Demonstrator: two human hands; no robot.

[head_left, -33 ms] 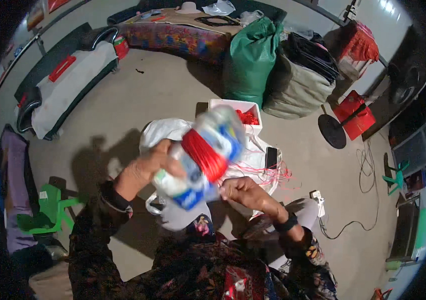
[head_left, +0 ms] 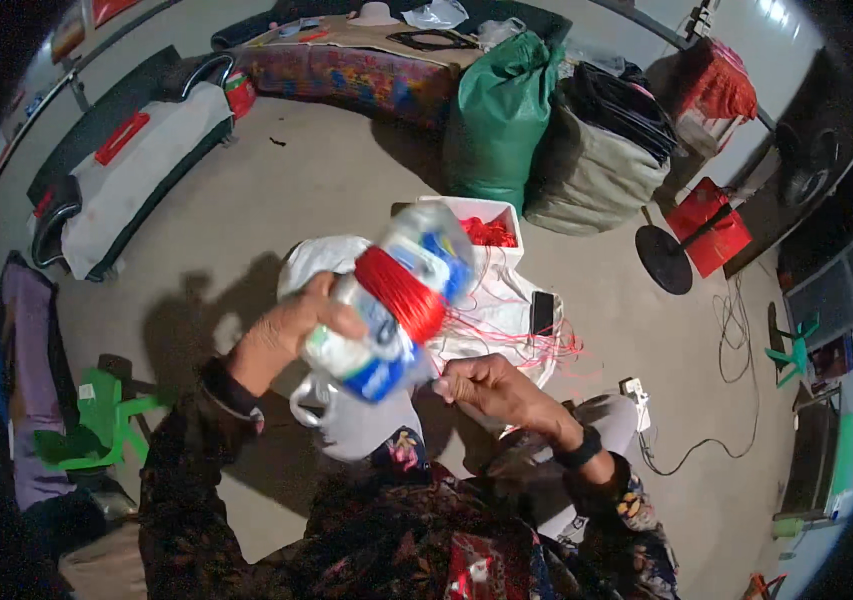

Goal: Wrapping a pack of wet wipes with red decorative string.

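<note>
My left hand (head_left: 296, 325) is closed round the lower left end of a plastic-wrapped pack (head_left: 354, 345), white, blue and green, held tilted above my lap. A thick band of glossy red cord (head_left: 398, 293) is wound round the pack's middle. The pack is smeared by motion, so its contents do not show. Just right of the pack's lower end, my right hand (head_left: 491, 388) is pinched, with a thin strand of the red cord at its fingertips. Loose red strands (head_left: 546, 345) trail over a white sheet or bag (head_left: 506, 290) in front of me.
A white box (head_left: 508, 249) with red material inside stands ahead, and a black phone (head_left: 542, 313) lies on the white sheet. Behind are a green sack (head_left: 499, 120) and a beige bundle (head_left: 596, 180). A power strip (head_left: 635, 400) sits right, a green chair (head_left: 96, 420) left.
The pack with its red cord has shifted slightly left and down in my left hand. My right hand has moved a little to the left.
</note>
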